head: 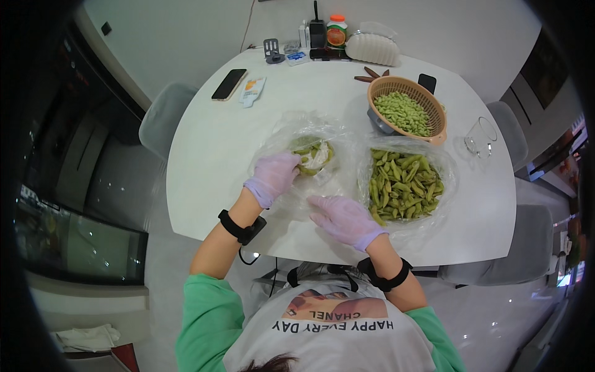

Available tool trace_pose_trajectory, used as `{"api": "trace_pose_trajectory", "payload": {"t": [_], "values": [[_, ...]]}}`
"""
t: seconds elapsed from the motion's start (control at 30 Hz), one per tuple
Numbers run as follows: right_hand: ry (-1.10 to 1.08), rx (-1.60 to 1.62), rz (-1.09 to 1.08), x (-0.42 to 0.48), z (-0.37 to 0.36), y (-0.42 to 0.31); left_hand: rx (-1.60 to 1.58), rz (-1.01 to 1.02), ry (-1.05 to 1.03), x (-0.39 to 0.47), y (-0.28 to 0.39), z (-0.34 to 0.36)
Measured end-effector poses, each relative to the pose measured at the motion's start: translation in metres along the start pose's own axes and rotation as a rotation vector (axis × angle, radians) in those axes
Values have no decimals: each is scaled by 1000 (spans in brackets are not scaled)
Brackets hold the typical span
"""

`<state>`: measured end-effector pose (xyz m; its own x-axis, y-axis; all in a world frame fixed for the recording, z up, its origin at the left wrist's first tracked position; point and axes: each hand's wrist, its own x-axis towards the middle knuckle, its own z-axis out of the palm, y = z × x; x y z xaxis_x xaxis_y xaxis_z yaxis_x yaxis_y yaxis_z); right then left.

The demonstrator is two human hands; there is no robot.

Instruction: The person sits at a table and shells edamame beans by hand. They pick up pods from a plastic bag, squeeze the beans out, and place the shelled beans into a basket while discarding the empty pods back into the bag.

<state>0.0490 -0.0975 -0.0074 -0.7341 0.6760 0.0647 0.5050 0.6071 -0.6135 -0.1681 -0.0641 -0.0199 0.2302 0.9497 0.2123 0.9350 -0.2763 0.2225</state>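
My left hand, in a thin translucent purple glove, reaches into a clear plastic bag spread on the table. Its fingertips are at the left side of a small heap of empty-looking green bean pods with some white material among them; whether they pinch anything is hidden. Gloved the same way, my right hand hovers at the bag's near side, thumb and fingers apart, with nothing visible between them. To its right, a second clear bag lies opened around a large pile of edamame pods.
A tan plastic colander of shelled green beans stands behind the pod pile. A drinking glass is at right. Two phones and a pouch lie farther back; a jar stands by the wall.
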Motion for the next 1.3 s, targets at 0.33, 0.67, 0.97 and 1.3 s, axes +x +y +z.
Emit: {"api": "trace_pose_trajectory", "payload": {"t": [0.33, 0.67, 0.97, 1.3], "values": [[206, 225, 227, 3, -5, 1, -166, -66, 101, -2, 13, -15], [859, 830, 169, -20, -41, 1, -881, -61, -154, 6, 111, -39], [944, 81, 215, -72, -84, 31, -1454, 12, -500, 72, 169, -13], [971, 307, 210, -79, -83, 55, -1622, -7, -396, 77, 192, 5]]}}
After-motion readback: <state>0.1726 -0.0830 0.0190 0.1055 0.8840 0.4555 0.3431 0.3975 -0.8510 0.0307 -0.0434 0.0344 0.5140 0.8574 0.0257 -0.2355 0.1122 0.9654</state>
